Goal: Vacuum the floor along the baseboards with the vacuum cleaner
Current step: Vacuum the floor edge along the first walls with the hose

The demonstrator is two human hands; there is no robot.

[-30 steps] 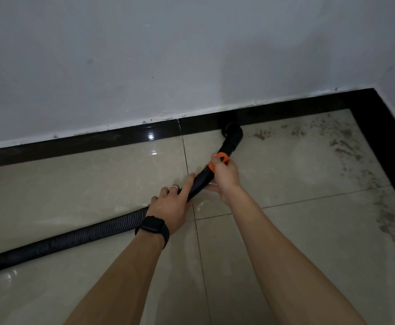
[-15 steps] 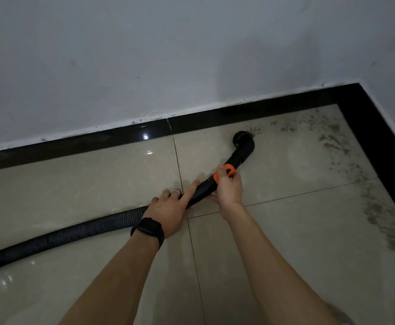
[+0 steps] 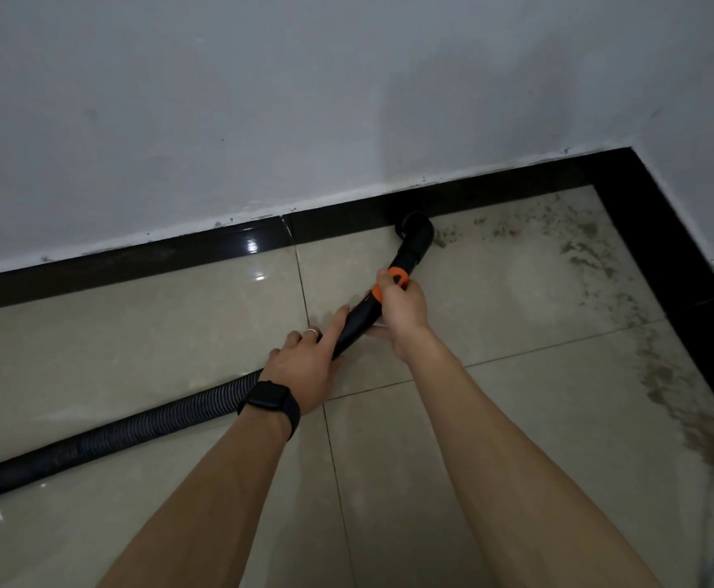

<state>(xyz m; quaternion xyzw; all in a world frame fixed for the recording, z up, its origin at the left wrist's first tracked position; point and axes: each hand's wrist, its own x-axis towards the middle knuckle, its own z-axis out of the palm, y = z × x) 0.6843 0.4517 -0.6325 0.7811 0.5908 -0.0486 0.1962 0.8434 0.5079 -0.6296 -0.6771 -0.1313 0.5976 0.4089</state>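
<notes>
Just right of the frame's centre the right hand (image 3: 401, 305) has its fingers wrapped around the black wand by its orange collar (image 3: 393, 282), thumb on top, a grip that looks chosen to steer the tip. Lower and to the left, the left hand (image 3: 304, 367) lies over the wand's rear end where the ribbed hose (image 3: 134, 430) begins, fingers spread and extended along it — more a steadying rest than a clamp, though how the underside is held I cannot tell. The round nozzle (image 3: 414, 231) sits on the tile right against the black baseboard (image 3: 177, 256), upper centre of the frame, at the left edge of the brown dirt (image 3: 580, 248) that trails toward the corner on the right — likely the next stretch to clean
</notes>
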